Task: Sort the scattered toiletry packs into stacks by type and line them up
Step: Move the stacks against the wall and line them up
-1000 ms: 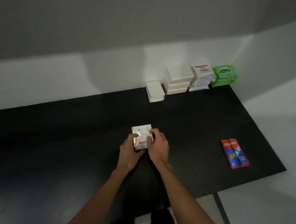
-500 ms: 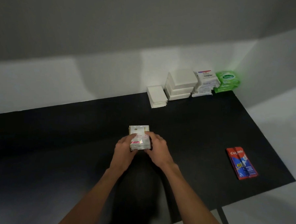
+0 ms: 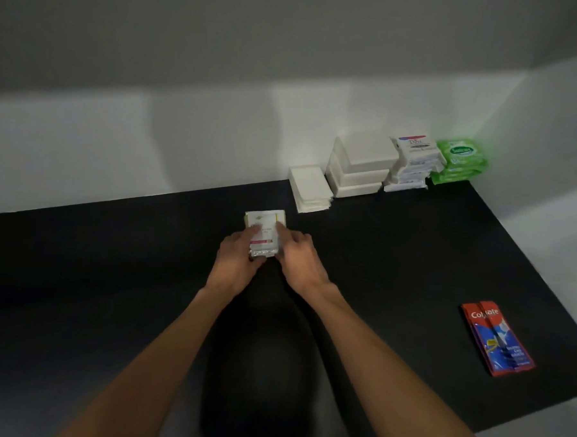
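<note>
White sachet stack (image 3: pixel 264 232) — tight in left grip (image 3: pixel 236 265) and right grip (image 3: pixel 300 259), one per side

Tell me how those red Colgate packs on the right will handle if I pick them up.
The red Colgate packs lie very flat on the black tabletop, so they are probably thin, light and floppy. They overlap loosely, so they may slide apart unless pinched together. Their film looks glossy, so perhaps slippery.
</note>
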`<state>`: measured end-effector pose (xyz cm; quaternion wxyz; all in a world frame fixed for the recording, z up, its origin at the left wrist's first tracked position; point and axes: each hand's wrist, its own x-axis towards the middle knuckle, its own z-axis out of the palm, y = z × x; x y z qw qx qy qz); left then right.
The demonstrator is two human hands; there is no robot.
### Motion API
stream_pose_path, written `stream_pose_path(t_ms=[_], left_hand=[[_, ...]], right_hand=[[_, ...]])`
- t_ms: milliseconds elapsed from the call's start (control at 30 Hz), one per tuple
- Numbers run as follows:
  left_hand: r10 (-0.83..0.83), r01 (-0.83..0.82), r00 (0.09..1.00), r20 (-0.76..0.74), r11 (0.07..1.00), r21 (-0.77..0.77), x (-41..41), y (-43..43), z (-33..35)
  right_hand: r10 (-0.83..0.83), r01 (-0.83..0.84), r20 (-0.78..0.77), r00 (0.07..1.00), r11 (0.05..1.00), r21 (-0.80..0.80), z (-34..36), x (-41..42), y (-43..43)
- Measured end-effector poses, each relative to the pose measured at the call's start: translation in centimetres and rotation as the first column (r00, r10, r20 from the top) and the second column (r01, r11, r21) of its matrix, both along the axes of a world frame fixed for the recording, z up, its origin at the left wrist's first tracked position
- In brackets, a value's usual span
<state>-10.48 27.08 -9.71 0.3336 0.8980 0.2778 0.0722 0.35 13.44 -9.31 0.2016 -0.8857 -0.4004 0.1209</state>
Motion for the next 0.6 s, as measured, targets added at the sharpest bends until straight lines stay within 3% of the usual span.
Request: stream_pose_path(t_ms=[133,267,600], left_hand=[[0.034,-0.035,0.998,-0.057,0.999,-0.021,2.5,1.5,0.2],[0.009,-0.010,1.000,0.006,1.000,0.018,4.1,3.1,-0.5],[-0.036,0.033,0.999,0.029,0.994,0.100,8.0,7.3,-1.0]], right_hand=[[-0.007,0.006,-0.008,1.000,0.998,-0.070,-0.1,1.6,2.4],[-0.052,0.048,-0.032,0.998,0.990,-0.130,0.4,3.0,5.1],[-0.059,0.077,0.122,0.991,0.987,-0.144,-0.3,5.7,10.0]])
